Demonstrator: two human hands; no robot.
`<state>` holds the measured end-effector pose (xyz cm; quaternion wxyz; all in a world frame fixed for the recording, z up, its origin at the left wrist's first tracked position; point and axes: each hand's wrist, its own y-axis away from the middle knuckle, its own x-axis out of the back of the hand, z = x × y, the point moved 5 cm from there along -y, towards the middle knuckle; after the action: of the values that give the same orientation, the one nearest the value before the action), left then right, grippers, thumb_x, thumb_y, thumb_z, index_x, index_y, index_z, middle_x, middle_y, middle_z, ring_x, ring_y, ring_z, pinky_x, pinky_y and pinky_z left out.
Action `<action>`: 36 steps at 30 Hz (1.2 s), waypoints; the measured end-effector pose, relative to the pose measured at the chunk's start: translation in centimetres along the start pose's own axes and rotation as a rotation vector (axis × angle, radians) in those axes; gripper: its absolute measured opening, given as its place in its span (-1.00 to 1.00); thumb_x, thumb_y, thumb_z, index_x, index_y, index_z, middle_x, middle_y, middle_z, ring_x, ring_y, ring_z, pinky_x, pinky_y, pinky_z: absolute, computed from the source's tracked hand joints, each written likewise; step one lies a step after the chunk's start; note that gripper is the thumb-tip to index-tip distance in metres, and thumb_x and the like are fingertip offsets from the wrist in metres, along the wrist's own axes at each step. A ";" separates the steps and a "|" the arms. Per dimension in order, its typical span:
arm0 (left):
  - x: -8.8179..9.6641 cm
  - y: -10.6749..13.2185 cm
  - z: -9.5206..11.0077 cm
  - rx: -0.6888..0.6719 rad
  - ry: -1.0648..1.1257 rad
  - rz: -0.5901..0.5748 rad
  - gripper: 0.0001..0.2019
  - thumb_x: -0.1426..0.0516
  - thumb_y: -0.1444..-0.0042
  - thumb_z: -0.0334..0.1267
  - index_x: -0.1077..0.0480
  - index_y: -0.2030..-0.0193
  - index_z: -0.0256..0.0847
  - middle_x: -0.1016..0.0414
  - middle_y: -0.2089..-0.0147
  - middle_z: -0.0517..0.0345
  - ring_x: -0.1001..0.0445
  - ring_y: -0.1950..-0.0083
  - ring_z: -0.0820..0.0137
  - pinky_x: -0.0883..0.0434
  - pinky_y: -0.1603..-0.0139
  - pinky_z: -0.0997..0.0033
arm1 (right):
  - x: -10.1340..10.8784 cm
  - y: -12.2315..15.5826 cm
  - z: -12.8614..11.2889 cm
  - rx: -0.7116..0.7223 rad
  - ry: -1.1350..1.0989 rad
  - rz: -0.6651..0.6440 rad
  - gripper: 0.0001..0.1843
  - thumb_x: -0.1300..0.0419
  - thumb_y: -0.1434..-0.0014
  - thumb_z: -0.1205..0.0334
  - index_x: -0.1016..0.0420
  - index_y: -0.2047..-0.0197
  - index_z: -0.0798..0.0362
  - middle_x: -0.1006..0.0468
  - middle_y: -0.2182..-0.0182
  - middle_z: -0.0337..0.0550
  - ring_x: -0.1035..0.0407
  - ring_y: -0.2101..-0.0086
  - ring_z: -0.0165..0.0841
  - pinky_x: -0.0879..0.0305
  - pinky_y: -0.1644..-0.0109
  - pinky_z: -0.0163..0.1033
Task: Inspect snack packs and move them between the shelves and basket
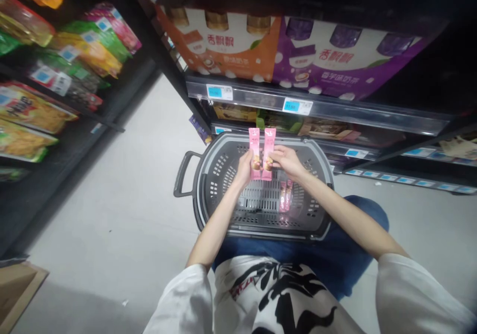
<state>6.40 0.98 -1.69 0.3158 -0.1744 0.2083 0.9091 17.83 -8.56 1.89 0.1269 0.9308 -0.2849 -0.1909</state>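
Note:
My left hand [244,167] grips a slim pink stick packet [254,145] by its lower half. Beside it, my right hand [288,160] pinches a second pink stick packet [269,142] in the same upright pose, with a narrow gap between the two. Both packets are held over a dark grey shopping basket [203,202] with a slotted bottom. Inside the basket, on its right side, lie two more pink stick packets [286,196] close together.
Ahead, a shelf edge [257,99] with price tags carries orange [238,45] and purple boxes [331,60]. Bagged snacks [89,50] fill the left shelves. The basket's handle [182,175] sticks out leftward. A cardboard box [22,289] sits at lower left on the pale floor [141,195].

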 end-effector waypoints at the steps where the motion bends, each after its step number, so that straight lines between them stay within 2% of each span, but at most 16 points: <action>1: -0.1 0.1 0.0 0.005 -0.006 0.005 -0.49 -0.25 -0.12 0.13 -0.52 0.08 -0.35 -0.49 0.44 0.15 -0.41 0.53 0.47 -0.43 0.51 0.45 | 0.0 0.0 -0.1 0.009 -0.001 0.001 -0.59 -0.51 0.08 0.13 -0.53 0.21 0.11 -0.65 0.36 -0.17 -0.48 0.41 -0.46 -0.50 0.30 -0.35; 6: -0.5 0.4 0.2 0.028 -0.049 0.011 -0.53 -0.23 -0.15 0.10 -0.50 0.09 -0.34 -0.46 0.48 0.17 -0.40 0.53 0.46 -0.43 0.51 0.44 | 0.2 0.0 -0.5 0.037 0.008 -0.007 -0.60 -0.50 0.08 0.11 -0.53 0.21 0.10 -0.64 0.35 -0.18 -0.47 0.41 -0.46 -0.49 0.28 -0.33; 9: -0.4 0.4 0.4 -0.046 -0.083 0.000 -0.58 -0.27 -0.12 0.08 -0.46 0.17 -0.29 -0.46 0.44 0.19 -0.42 0.50 0.47 -0.41 0.50 0.48 | 0.2 0.0 -0.7 0.048 0.030 -0.027 -0.61 -0.48 0.05 0.12 -0.53 0.20 0.11 -0.62 0.37 -0.19 -0.45 0.41 -0.48 -0.47 0.29 -0.35; 11: -0.2 0.4 0.5 -0.109 -0.112 0.000 -0.56 -0.32 -0.07 0.05 -0.42 0.08 -0.23 -0.46 0.38 0.22 -0.44 0.47 0.47 -0.37 0.51 0.52 | 0.3 0.1 -0.7 0.042 0.036 -0.030 -0.62 -0.46 0.03 0.14 -0.53 0.19 0.12 -0.61 0.36 -0.19 -0.45 0.41 -0.48 -0.47 0.28 -0.34; 13: -0.1 0.5 0.5 -0.155 -0.140 0.002 -0.45 -0.34 -0.05 0.03 -0.33 -0.10 -0.14 -0.47 0.32 0.25 -0.44 0.48 0.49 -0.32 0.56 0.54 | 0.3 0.1 -0.6 0.032 0.036 -0.018 -0.66 -0.43 0.01 0.17 -0.52 0.18 0.12 -0.61 0.37 -0.19 -0.44 0.41 -0.47 -0.47 0.27 -0.33; 15: 0.0 0.7 0.7 -0.188 -0.171 0.009 -0.40 -0.33 -0.07 0.04 -0.24 -0.17 -0.08 -0.47 0.25 0.25 -0.40 0.53 0.54 -0.25 0.61 0.55 | 0.4 0.0 -0.6 0.030 0.043 -0.005 -0.71 -0.39 -0.02 0.20 -0.52 0.19 0.11 -0.60 0.39 -0.20 -0.43 0.41 -0.48 -0.45 0.27 -0.34; 18: -0.2 1.1 1.0 -0.201 -0.228 0.013 -0.41 -0.37 -0.02 -0.01 -0.25 -0.11 -0.07 -0.48 0.18 0.26 -0.24 0.63 0.67 -0.13 0.67 0.57 | 0.5 -0.3 -0.5 0.048 0.063 0.008 -0.75 -0.36 -0.05 0.21 -0.52 0.20 0.10 -0.62 0.36 -0.16 -0.41 0.43 -0.48 -0.39 0.31 -0.36; 20: -0.6 1.3 1.2 -0.166 -0.202 -0.026 -0.45 -0.38 0.00 -0.04 -0.26 -0.05 -0.08 -0.50 0.18 0.28 -0.15 0.67 0.70 -0.09 0.69 0.56 | 0.6 -0.5 -0.4 0.061 0.074 0.008 -0.76 -0.34 -0.06 0.21 -0.51 0.20 0.10 -0.63 0.33 -0.14 -0.39 0.44 -0.48 -0.35 0.34 -0.37; 24: -1.3 1.5 1.1 -0.078 -0.067 -0.165 -0.62 -0.20 -0.18 0.09 -0.26 0.08 -0.10 -0.55 0.23 0.24 -0.21 0.67 0.62 -0.21 0.66 0.51 | 0.7 -0.8 -0.1 0.078 0.080 0.002 -0.75 -0.32 -0.04 0.21 -0.50 0.18 0.09 -0.61 0.38 -0.19 -0.38 0.45 -0.47 -0.29 0.39 -0.39; 27: -1.4 1.5 1.1 -0.069 -0.031 -0.203 -0.62 -0.16 -0.21 0.14 -0.29 0.11 -0.12 -0.55 0.31 0.22 -0.25 0.66 0.58 -0.21 0.67 0.50 | 0.7 -0.8 -0.1 0.078 0.077 0.002 -0.76 -0.30 -0.04 0.21 -0.51 0.19 0.08 -0.61 0.37 -0.18 -0.37 0.45 -0.47 -0.27 0.41 -0.39; 30: -1.2 1.5 0.8 -0.040 -0.028 -0.201 -0.56 -0.09 -0.25 0.21 -0.36 0.11 -0.17 -0.51 0.42 0.18 -0.24 0.67 0.55 -0.21 0.67 0.51 | 0.7 -0.7 -0.3 0.075 0.080 0.001 -0.77 -0.28 -0.03 0.22 -0.51 0.20 0.09 -0.62 0.33 -0.15 -0.37 0.43 -0.46 -0.25 0.41 -0.40; 32: -1.1 1.5 0.4 0.005 -0.060 -0.188 -0.44 0.02 -0.29 0.29 -0.42 0.12 -0.23 -0.46 0.49 0.14 -0.26 0.67 0.53 -0.22 0.68 0.52 | 0.6 -0.7 -0.3 0.067 0.080 0.004 -0.78 -0.27 -0.03 0.24 -0.51 0.20 0.09 -0.62 0.34 -0.15 -0.38 0.42 -0.46 -0.27 0.39 -0.40; 36: -0.7 1.4 0.1 0.053 -0.081 -0.144 -0.30 0.14 -0.27 0.38 -0.48 0.15 -0.24 -0.44 0.53 0.08 -0.36 0.61 0.46 -0.25 0.68 0.51 | 0.5 -0.7 -0.3 0.050 0.058 0.026 -0.81 -0.28 -0.05 0.23 -0.49 0.23 0.08 -0.59 0.38 -0.20 -0.39 0.41 -0.45 -0.28 0.37 -0.39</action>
<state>6.01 -0.28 -0.87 0.3931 -0.1437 0.2062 0.8845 18.68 -8.29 1.83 0.1143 0.9350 -0.2977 -0.1549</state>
